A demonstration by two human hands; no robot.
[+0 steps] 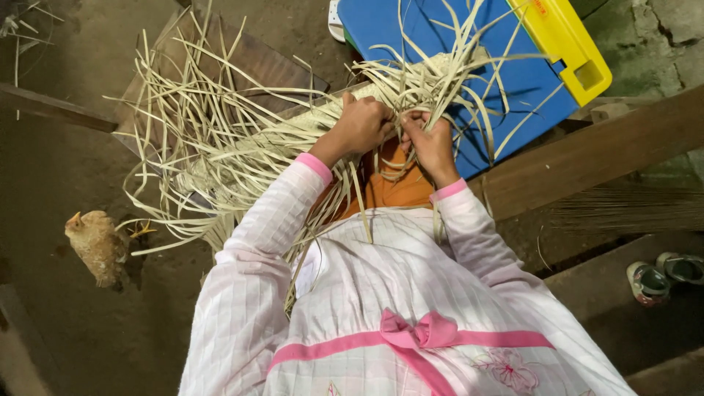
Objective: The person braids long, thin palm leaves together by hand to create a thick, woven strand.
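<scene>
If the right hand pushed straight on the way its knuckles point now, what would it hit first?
Most likely the pale woven strips that the right hand already grips, then the blue board beyond them. Depth is hard to judge from above, so the board may lie lower.

The light falls from above and in front of me, bright on my pink-and-white sleeves [249, 279] and on the pale straw strips [220, 139], which almost glare against the dark. The earthen floor [66, 154] at the left sinks into dim brown shadow, and the chick [95, 246] there looks soft and a little blurred. The blue board [513, 81] is vivid and evenly lit. My hands [363, 123] are sharp. The edges bend slightly outward.
</scene>
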